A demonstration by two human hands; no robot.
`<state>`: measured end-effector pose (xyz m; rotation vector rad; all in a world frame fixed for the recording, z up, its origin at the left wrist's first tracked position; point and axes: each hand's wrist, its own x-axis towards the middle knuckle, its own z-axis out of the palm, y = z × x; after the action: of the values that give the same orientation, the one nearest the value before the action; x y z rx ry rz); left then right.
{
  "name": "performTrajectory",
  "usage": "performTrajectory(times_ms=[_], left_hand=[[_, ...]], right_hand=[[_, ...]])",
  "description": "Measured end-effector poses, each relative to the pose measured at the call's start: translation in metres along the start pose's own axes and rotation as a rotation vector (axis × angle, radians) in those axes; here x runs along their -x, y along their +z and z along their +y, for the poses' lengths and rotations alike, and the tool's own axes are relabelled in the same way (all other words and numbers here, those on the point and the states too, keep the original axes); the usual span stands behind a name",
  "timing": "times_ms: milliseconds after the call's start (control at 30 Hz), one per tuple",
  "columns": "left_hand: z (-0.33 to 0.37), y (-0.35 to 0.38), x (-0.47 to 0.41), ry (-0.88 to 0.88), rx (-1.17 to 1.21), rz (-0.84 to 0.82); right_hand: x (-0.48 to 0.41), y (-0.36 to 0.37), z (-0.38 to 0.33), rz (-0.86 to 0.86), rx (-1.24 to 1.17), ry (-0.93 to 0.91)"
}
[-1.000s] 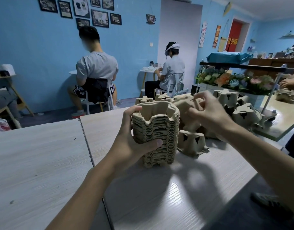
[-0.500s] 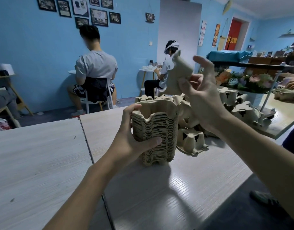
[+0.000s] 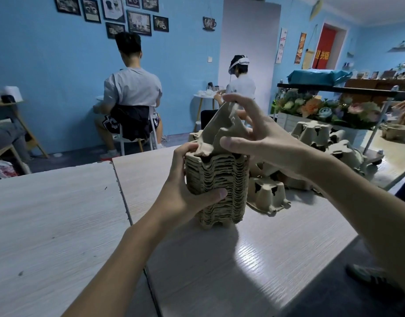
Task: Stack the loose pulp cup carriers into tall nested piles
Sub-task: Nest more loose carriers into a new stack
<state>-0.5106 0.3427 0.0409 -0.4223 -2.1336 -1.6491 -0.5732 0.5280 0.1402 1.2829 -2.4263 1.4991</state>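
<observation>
Tilting is the risk here: our right hand (image 3: 261,143) pinches one carrier (image 3: 222,126) at a slant, its low corner touching the top of the pile (image 3: 220,191). The pile stands on the surface (image 3: 220,259), gripped round its side by our left hand (image 3: 185,193). Pressed down crooked, we judge, the carrier may jam, crumple, or tip the pile toward the loose carriers (image 3: 265,193) just beside.
</observation>
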Motion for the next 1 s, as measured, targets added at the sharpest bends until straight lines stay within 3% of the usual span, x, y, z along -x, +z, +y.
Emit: performTrajectory(times_ms=[267,500,700,867,1000], left_hand=[[-0.002,-0.001,-0.002,-0.003,-0.005,0.008],[-0.005,-0.001,-0.003,0.044,-0.015,0.034],[-0.002,0.001,-0.003,0.051,-0.036,0.044],[0.0,0.002,-0.002,0.032,-0.005,0.033],[-0.001,0.002,-0.001,0.016,0.026,0.043]], right_hand=[[0.001,0.025,0.013,0.278,-0.201,-0.067],[0.012,0.035,0.024,0.263,0.039,0.099],[0.031,0.028,0.047,0.253,-0.067,0.068],[0.041,0.001,0.106,0.603,0.34,0.195],[0.032,-0.012,0.121,0.616,0.531,0.29]])
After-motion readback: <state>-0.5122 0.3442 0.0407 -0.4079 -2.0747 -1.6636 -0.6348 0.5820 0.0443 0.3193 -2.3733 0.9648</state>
